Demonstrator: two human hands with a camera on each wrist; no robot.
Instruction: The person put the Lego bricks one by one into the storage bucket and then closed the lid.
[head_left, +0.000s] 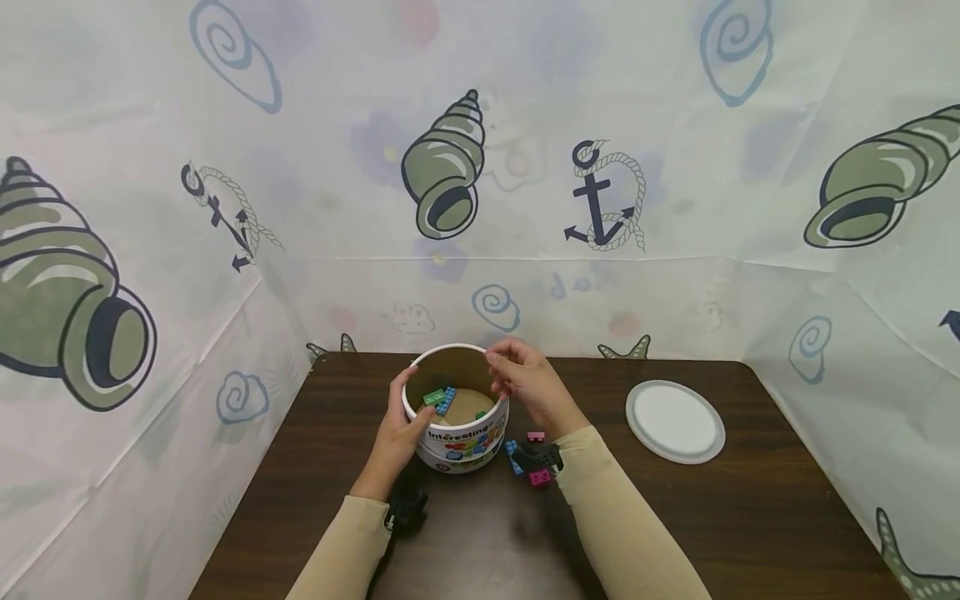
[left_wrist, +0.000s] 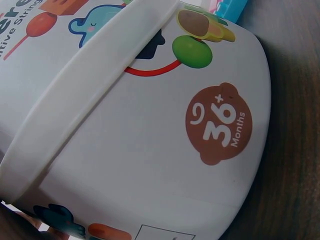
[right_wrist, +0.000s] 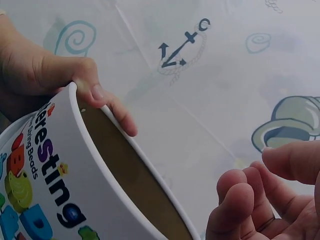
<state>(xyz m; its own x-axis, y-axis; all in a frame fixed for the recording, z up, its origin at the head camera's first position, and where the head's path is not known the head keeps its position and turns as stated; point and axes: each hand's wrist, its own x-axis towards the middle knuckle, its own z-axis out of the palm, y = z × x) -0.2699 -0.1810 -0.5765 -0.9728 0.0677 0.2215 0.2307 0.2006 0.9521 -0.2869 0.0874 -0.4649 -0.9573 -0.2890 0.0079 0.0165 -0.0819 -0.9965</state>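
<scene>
A white round tub [head_left: 463, 440] printed "Interesting" stands on the table, tilted slightly. My left hand [head_left: 397, 433] grips its left rim, thumb over the edge and fingers along the outside. Inside lie a green toy brick [head_left: 433, 397], a blue toy brick [head_left: 446, 402] and a partly hidden green piece [head_left: 481, 414]. Over the right rim hovers my right hand [head_left: 528, 383], its fingers loosely bent. The right wrist view shows a gap between its thumb and fingers, with nothing visible in them. The left wrist view mostly shows the tub's printed wall [left_wrist: 150, 130].
Beside the tub, near my right wrist, lie a blue brick [head_left: 513, 457], a pink brick [head_left: 536, 437] and a magenta brick [head_left: 540, 477]. A round white lid [head_left: 675, 421] lies on the right of the dark wooden table [head_left: 750, 517]. Printed cloth walls [head_left: 525, 50] surround the table.
</scene>
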